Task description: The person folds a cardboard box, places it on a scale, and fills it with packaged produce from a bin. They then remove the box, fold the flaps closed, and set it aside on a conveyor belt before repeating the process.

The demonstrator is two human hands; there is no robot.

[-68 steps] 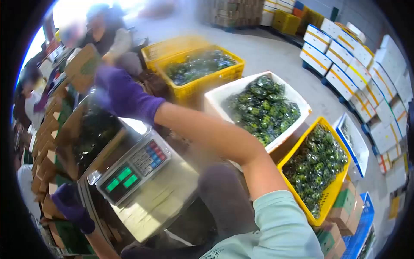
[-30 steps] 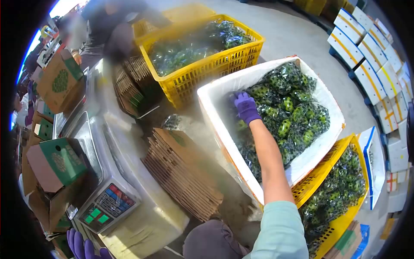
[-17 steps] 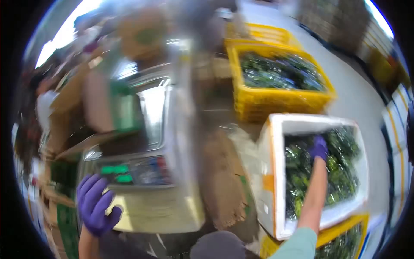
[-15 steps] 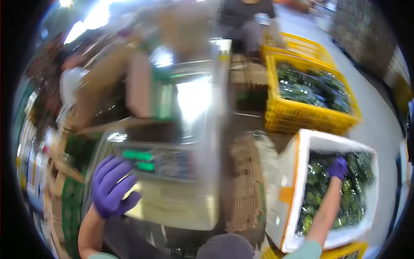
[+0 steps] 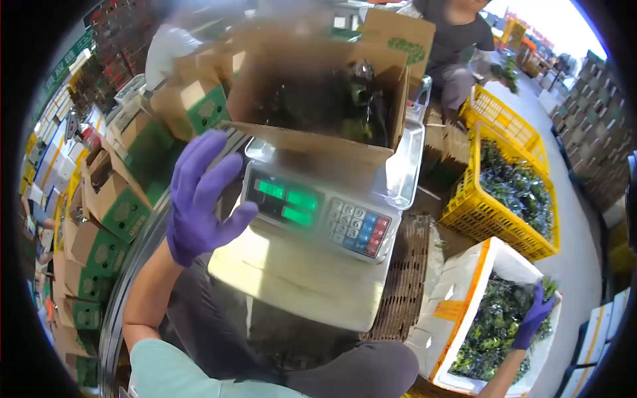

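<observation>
My left hand (image 5: 202,199), in a purple glove, is raised with its fingers spread and holds nothing. It hovers at the left side of a digital scale (image 5: 298,202) with a green-lit display and a keypad. A cardboard box (image 5: 312,142) with dark, shiny packed greens stands on the scale's metal pan. At the lower right, my gloved right hand (image 5: 535,317) reaches into a white foam box (image 5: 481,259) of leafy greens (image 5: 488,325). Its fingers are bent round a tuft of leafy greens (image 5: 549,286) by the far right wall; the grip is partly hidden.
Beyond the foam box stands a yellow crate (image 5: 464,209) of bagged greens. A person (image 5: 458,40) sits at the back, near some greens. Several green-and-brown cartons (image 5: 126,212) line the left side. Flattened cardboard (image 5: 408,278) lies right of the scale.
The view has swung and become sharper. My right hand has moved from the middle of the foam box toward its far right wall. My left hand is higher, still spread.
</observation>
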